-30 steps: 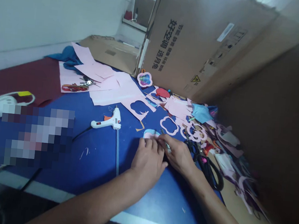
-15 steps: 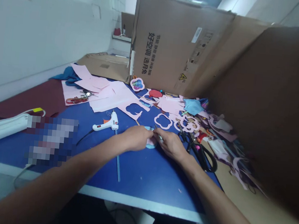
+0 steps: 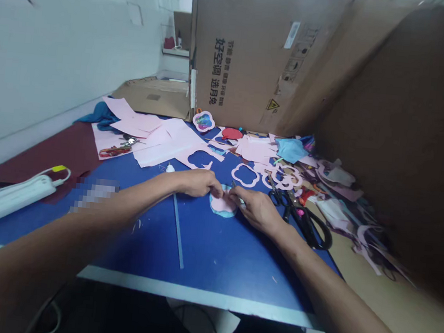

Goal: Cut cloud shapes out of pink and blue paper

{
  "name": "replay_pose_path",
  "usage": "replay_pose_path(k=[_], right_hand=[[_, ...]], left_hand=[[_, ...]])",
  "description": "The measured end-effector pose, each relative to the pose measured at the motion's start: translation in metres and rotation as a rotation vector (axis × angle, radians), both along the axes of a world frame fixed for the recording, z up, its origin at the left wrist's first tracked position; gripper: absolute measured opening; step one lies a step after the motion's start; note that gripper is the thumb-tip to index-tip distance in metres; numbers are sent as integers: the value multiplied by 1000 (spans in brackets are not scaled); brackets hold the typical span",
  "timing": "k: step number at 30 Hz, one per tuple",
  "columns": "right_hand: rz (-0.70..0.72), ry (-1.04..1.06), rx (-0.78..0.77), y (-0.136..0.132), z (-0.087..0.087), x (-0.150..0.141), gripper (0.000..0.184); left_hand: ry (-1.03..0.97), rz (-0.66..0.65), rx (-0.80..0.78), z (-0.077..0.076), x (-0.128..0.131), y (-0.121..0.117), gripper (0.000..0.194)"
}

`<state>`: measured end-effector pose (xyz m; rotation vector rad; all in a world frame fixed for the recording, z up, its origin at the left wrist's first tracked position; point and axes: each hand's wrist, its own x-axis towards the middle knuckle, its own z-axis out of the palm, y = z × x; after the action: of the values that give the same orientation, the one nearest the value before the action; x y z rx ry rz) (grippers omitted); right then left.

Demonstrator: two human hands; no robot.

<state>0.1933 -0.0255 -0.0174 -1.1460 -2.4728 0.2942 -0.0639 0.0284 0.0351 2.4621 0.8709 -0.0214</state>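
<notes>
A flower-shaped piece (image 3: 223,204), pink on top with a light blue rim below, lies on the blue table. At its upper left, my left hand (image 3: 199,182) has its fingers bent and closed on the edge. My right hand (image 3: 256,207) is closed at the right edge, around a thin, pen-like tool whose kind I cannot make out; its narrow tip shows above the fingers. The hot glue gun (image 3: 170,169) is mostly hidden behind my left forearm. A grey-blue strip (image 3: 178,235) lies below it.
Black-handled scissors (image 3: 314,227) lie right of my right hand. Pink flower-shaped rings (image 3: 245,175) and pink sheets (image 3: 161,142) spread behind. A tall cardboard box (image 3: 251,59) walls off the back and right. A white power strip (image 3: 10,201) sits at left.
My left hand has shifted up and left along the flower-shaped piece, showing more of its pink face. My left forearm now covers most of the glue gun. The view has tilted slightly.
</notes>
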Motion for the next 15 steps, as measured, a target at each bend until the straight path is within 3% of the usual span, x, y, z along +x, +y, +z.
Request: replay_pose_path(k=[6, 15], right_hand=[[-1, 0, 4, 0, -3, 2, 24], [26, 3, 23, -1, -2, 2, 25]], left_hand=[[-94, -101, 95, -11, -7, 4, 55], [-249, -133, -25, -26, -8, 20, 52]])
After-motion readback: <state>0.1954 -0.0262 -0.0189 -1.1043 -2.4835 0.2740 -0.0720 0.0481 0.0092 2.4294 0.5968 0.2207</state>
